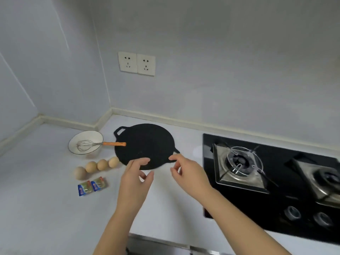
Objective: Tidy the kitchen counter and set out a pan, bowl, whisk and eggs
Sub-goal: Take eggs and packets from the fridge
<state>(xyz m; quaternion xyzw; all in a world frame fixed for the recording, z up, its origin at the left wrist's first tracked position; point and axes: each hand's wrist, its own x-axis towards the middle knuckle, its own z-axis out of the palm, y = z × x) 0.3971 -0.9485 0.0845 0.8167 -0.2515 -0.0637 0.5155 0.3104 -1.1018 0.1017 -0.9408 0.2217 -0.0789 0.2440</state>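
Left grip and right grip apart, empty, fingers half-curled, at near rim of pan

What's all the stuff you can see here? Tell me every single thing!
pan: one, black, middle of the counter
bowl: one, white, left of the pan
whisk: one, metal with an orange handle, wires in the bowl, handle pointing at the pan
eggs: four, light brown, in a row in front of the bowl
packets: two, blue and green, in front of the eggs
sockets: two, white, on the wall
stove: one, black, two burners, right of the pan
knobs: two, grey, front of the stove
counter: one, white
left hand: empty, by the pan's front edge
right hand: empty, by the pan's right handle
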